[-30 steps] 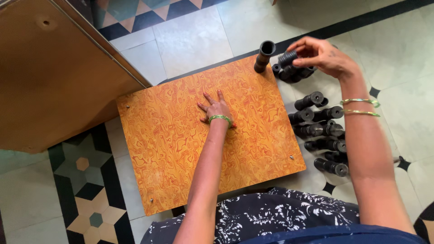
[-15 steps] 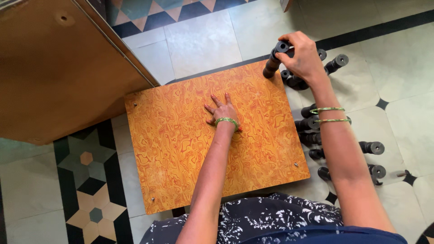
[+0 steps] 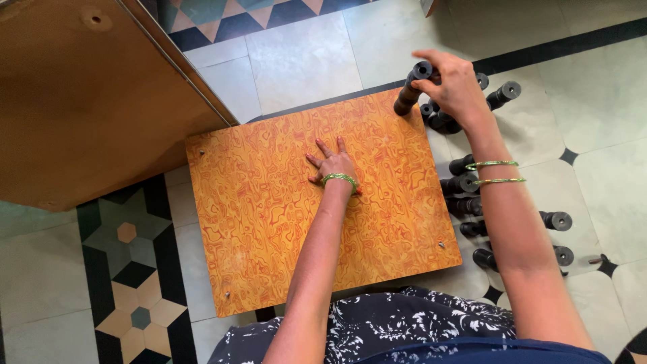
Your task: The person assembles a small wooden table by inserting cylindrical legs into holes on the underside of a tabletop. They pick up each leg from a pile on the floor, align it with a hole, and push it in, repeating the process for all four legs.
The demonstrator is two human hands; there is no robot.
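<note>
One black cylindrical leg (image 3: 412, 89) in right hand (image 3: 457, 87), swirled orange board (image 3: 269, 222)

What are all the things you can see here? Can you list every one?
Patterned board: one, orange with red swirls, flat on the floor, small screws near its corners.
Black leg: one, standing on the board's far right corner.
Other black legs: several, exact count unclear, lying on the floor right of the board, partly hidden by the arm.
Plain brown panel: one, upper left.
Tiled floor: pale tiles with dark borders and star shapes.
Bangles: two green on the right wrist, one green on the left.
Left hand: flat on the board.
Right hand: gripping the standing leg's top.
</note>
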